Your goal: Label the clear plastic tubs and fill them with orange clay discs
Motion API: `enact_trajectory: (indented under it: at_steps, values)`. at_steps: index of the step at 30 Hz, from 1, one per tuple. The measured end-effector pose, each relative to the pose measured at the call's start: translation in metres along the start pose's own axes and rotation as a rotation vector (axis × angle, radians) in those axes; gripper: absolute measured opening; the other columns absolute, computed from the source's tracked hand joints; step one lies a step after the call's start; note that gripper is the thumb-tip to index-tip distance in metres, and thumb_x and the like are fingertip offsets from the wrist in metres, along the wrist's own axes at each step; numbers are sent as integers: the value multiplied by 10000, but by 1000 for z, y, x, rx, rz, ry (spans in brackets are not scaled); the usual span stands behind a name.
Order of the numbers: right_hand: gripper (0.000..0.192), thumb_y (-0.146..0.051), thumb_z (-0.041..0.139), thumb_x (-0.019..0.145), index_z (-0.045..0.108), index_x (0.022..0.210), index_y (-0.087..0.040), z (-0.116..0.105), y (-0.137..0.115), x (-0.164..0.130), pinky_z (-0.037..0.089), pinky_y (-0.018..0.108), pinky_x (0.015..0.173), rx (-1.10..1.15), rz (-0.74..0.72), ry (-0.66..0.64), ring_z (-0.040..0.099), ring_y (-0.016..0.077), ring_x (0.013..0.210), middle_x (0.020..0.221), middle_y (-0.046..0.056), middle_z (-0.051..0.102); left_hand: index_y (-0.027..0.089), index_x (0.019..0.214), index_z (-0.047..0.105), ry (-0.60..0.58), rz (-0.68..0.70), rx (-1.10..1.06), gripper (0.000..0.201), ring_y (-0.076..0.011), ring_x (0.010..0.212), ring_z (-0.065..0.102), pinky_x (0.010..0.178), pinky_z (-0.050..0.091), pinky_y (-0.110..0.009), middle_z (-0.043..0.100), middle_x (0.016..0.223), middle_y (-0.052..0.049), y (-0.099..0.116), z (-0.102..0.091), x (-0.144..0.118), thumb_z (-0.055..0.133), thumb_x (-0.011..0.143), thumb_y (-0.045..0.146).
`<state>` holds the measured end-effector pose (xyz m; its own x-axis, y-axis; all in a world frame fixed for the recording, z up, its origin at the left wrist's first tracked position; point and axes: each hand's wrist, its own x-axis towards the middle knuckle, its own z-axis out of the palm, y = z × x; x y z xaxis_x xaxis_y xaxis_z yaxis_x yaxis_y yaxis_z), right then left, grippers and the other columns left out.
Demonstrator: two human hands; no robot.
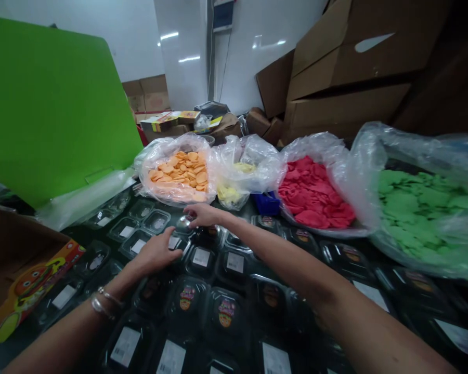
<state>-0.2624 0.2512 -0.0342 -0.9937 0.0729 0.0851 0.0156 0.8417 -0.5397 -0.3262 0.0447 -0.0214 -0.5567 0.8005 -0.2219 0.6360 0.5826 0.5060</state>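
R hand (203, 214) reaches far fwd, palm down, fingertips pinched on the lid edge of a small clear plastic container (185, 224) in the back row. L hand (156, 252) lies flat, fingers together, pressing on the black container (176, 242) just beside it, nearer the body; wrist wears thin bracelets (103, 303).

Around both hands: table packed w/ rows of black clamshell trays (218, 306), some w/ white barcode labels up, some w/ colourful round stickers.

Behind the containers, open plastic bags in a row: orange discs (183, 174) right behind the R hand, then yellow pieces (234, 182), red pieces (315, 195), green pieces (421, 218) at far R. Small blue bin (265, 203) btwn yellow and red bags.

L side: green board (50, 109) leaning, printed carton (35, 280) at L edge. Brown cardboard boxes (351, 67) stacked at back R.
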Motion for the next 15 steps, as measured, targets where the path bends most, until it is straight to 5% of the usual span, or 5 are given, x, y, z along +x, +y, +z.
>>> enact_trajectory:
  at_steps: [6,10,13,15]
  values:
    - [565,-319,697,817,479,1313,-160,-12,9,-9,459,277,929,208,-84,200,565,189,1136,1257,89,587,200,1354,350,-129,-172,-592,654,-255,930,648,729,523,-371,658,1051,-97,1,-31,-7,479,771,466]
    - [524,-169,689,802,490,1282,-105,-3,8,-2,504,272,827,193,-39,226,629,178,988,1123,99,650,186,1295,401,-251,-198,-954,563,-229,954,655,809,536,-403,656,1066,-106,6,-23,-12,439,813,473]
    - [270,-62,613,822,602,1090,-82,8,3,11,511,310,780,107,24,207,643,175,847,927,62,679,187,1238,448,-191,-253,-1002,511,-217,925,654,788,546,-376,650,1033,-100,3,-15,-14,530,806,448]
    - [178,-79,627,828,634,1003,-110,12,-1,21,508,341,793,43,38,170,634,181,851,917,39,670,197,1195,488,-32,-273,-924,520,-226,957,640,754,549,-349,639,1064,-97,-3,-19,-20,622,752,432]
